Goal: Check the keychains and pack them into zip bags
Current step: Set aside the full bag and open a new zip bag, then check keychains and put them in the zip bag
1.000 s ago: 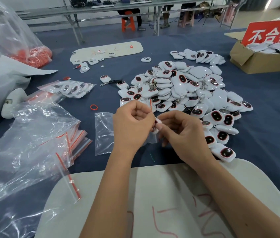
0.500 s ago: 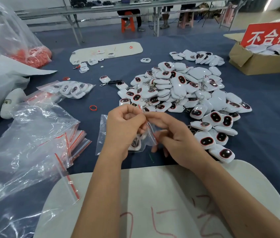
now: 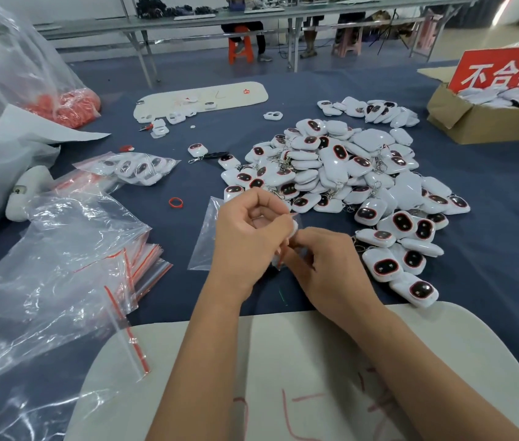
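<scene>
At frame centre, my left hand (image 3: 248, 230) and right hand (image 3: 322, 265) pinch the zip bag (image 3: 204, 240), fingers curled narrow, apparently sealing a keychain inside.

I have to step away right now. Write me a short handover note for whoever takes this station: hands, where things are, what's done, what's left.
Left hand: fingers curled, pinching the small zip bag at its top.
Right hand: fingers curled at the same bag, against the left hand; what it holds is hidden.
Loose keychains: big pile on the blue cloth, ahead and right.
Empty zip bags: stacked on the left.
Done: one filled bag lies far left of the pile.
Reject box: far right, with a red sign.
Left: finish this bag, then check and bag the rest of the pile.
</scene>
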`<act>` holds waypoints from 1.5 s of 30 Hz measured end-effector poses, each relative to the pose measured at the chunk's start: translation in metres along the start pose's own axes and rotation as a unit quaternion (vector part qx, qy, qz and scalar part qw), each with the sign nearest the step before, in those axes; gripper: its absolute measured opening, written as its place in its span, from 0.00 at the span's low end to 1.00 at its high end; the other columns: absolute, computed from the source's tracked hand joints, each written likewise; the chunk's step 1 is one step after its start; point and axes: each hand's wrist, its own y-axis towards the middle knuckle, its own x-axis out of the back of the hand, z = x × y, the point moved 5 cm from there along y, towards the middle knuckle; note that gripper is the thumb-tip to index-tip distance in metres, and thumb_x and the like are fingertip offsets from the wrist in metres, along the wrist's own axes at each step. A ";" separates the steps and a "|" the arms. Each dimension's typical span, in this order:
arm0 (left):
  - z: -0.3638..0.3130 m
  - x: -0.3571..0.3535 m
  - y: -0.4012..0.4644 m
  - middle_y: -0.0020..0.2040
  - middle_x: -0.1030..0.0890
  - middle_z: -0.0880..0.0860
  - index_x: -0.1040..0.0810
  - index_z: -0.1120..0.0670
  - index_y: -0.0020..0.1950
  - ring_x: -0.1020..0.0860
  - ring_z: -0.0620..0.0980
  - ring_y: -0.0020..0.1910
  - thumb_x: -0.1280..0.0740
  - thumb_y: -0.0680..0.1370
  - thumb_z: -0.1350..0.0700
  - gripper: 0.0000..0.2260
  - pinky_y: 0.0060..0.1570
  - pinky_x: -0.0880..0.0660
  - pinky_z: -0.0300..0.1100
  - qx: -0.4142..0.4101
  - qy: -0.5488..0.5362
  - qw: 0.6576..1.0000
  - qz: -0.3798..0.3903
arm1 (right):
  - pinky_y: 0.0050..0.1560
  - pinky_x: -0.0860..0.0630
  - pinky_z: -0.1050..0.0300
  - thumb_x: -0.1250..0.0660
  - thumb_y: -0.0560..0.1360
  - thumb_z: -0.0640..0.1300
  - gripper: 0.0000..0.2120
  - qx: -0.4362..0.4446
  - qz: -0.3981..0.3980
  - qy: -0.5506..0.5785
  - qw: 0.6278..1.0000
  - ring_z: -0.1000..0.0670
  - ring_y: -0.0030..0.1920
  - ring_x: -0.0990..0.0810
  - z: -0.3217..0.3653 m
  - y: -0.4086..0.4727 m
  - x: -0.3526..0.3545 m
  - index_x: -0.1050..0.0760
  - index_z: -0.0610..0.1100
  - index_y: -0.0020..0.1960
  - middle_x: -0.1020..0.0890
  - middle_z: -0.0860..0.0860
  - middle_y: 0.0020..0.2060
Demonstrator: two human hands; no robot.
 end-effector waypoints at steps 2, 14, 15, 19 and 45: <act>0.001 -0.001 0.000 0.30 0.24 0.59 0.22 0.58 0.40 0.28 0.47 0.23 0.31 0.71 0.71 0.08 0.23 0.30 0.36 0.002 0.009 1.000 -0.007 | 0.42 0.25 0.44 0.33 0.81 0.41 0.08 -0.001 0.044 -0.003 0.999 0.46 0.39 0.23 0.003 0.000 -0.004 0.19 0.44 0.44 0.19 0.50 0.36; 0.012 -0.004 0.004 0.31 0.21 0.49 0.21 0.50 0.35 0.26 0.46 0.27 0.31 0.67 0.62 0.06 0.28 0.28 0.37 0.007 0.056 0.995 -0.082 | 0.38 0.23 0.48 0.36 0.75 0.30 0.12 0.017 0.048 0.044 0.998 0.45 0.34 0.21 0.004 -0.002 -0.004 0.16 0.41 0.44 0.17 0.49 0.33; 0.016 -0.004 0.004 0.31 0.21 0.50 0.21 0.50 0.36 0.25 0.46 0.28 0.31 0.67 0.62 0.06 0.29 0.28 0.37 0.019 0.056 0.994 -0.093 | 0.40 0.22 0.53 0.38 0.72 0.29 0.13 0.004 -0.027 0.080 0.996 0.49 0.35 0.19 0.004 -0.002 0.006 0.16 0.41 0.43 0.16 0.50 0.35; 0.039 -0.010 0.003 0.35 0.17 0.54 0.21 0.54 0.39 0.20 0.50 0.34 0.32 0.72 0.64 0.06 0.37 0.23 0.44 0.097 0.138 0.982 -0.080 | 0.42 0.28 0.57 0.39 0.71 0.30 0.15 -0.051 -0.222 -0.042 0.973 0.50 0.40 0.20 -0.006 -0.003 0.033 0.15 0.40 0.47 0.16 0.51 0.40; 0.033 -0.015 0.005 0.43 0.14 0.48 0.16 0.56 0.50 0.16 0.45 0.45 0.24 0.77 0.54 0.07 0.48 0.18 0.41 0.049 0.136 0.988 -0.048 | 0.42 0.23 0.63 0.27 0.74 0.34 0.09 -0.032 -0.141 0.076 0.987 0.55 0.42 0.20 -0.015 0.004 0.015 0.16 0.47 0.50 0.19 0.56 0.46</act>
